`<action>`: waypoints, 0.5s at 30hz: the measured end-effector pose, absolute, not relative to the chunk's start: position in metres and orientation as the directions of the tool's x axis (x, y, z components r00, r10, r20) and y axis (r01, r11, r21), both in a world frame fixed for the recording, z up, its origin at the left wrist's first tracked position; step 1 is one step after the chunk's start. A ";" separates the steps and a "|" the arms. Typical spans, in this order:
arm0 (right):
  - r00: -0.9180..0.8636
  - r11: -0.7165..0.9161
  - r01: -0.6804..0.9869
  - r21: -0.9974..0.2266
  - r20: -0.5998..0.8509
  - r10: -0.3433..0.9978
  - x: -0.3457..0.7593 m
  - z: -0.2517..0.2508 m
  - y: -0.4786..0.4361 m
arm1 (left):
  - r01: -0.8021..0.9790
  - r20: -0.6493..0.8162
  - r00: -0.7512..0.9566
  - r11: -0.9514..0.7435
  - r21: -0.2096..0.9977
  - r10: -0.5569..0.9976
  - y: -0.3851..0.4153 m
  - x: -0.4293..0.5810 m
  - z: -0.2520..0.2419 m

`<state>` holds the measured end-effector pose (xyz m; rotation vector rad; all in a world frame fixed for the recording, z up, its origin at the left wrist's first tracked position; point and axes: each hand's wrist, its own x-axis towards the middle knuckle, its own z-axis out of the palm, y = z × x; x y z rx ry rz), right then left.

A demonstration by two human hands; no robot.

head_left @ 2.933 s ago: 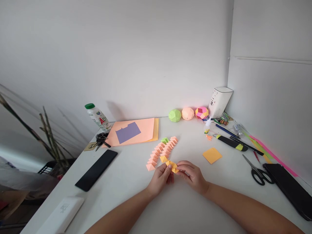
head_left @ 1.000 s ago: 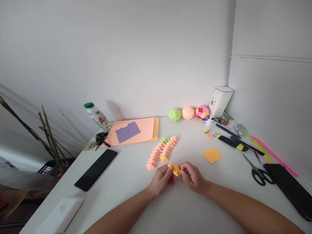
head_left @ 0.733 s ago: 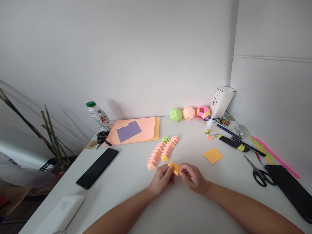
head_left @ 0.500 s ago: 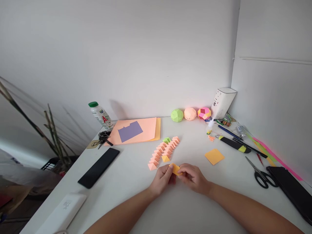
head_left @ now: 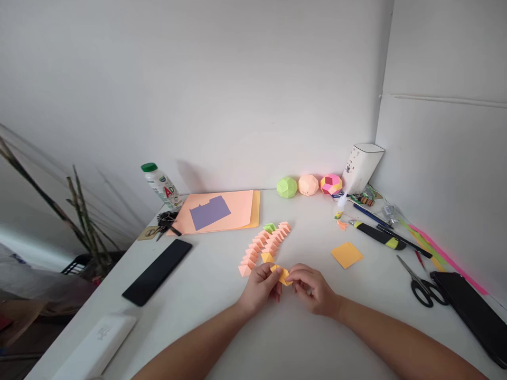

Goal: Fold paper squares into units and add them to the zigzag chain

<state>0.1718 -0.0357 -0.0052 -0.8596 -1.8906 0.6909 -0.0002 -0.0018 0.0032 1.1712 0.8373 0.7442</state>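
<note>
A small folded piece of yellow-orange paper (head_left: 284, 276) is up between my two hands at the front of the table. My left hand (head_left: 258, 289) pinches its left part, with the thumb on top. At its right edge my right hand (head_left: 315, 290) has thumb and fingers closed on the paper; the fingertips partly cover it. Just beyond my hands lie two rows of folded peach paper pieces (head_left: 253, 250), with one yellow-orange piece (head_left: 268, 257) at the near end and a green one (head_left: 270, 227) at the far end. To the right sits a stack of yellow-orange paper squares (head_left: 347, 255).
Scissors (head_left: 422, 285), a black phone (head_left: 471, 316), a utility knife (head_left: 378, 235) and a glue bottle (head_left: 340, 207) lie on the right. Paper balls (head_left: 308, 185) line the wall. Leftward are peach sheets (head_left: 241, 211), a dark flat object (head_left: 158, 272) and a white bottle (head_left: 162, 187).
The paper in my hands has been turned and now shows a crease with angled faces. My left hand has shifted slightly left; the right stays close by.
</note>
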 end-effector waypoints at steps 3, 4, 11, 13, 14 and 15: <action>-0.356 0.676 0.410 -0.612 0.575 0.736 0.172 -0.011 -0.036 | -0.079 -0.167 0.528 0.244 0.967 0.833 0.000 -0.001 0.003; -0.365 0.696 0.458 -0.553 0.597 0.715 0.172 -0.011 -0.036 | -0.082 -0.159 0.544 0.241 0.967 0.824 0.000 -0.001 0.003; -0.444 0.762 0.561 -0.324 0.660 0.607 0.165 0.002 -0.040 | -0.041 -0.150 0.616 0.222 0.974 0.773 0.000 -0.003 0.002; -0.436 0.760 0.562 -0.327 0.663 0.608 0.165 0.004 -0.040 | -0.024 -0.159 0.610 0.218 0.976 0.776 -0.001 -0.002 0.001; -0.434 0.762 0.561 -0.323 0.669 0.603 0.165 0.004 -0.040 | -0.014 -0.168 0.600 0.220 0.975 0.782 -0.001 -0.001 0.001; -0.435 0.768 0.559 -0.314 0.677 0.593 0.165 0.003 -0.040 | -0.004 -0.179 0.587 0.224 0.975 0.789 -0.001 -0.001 0.001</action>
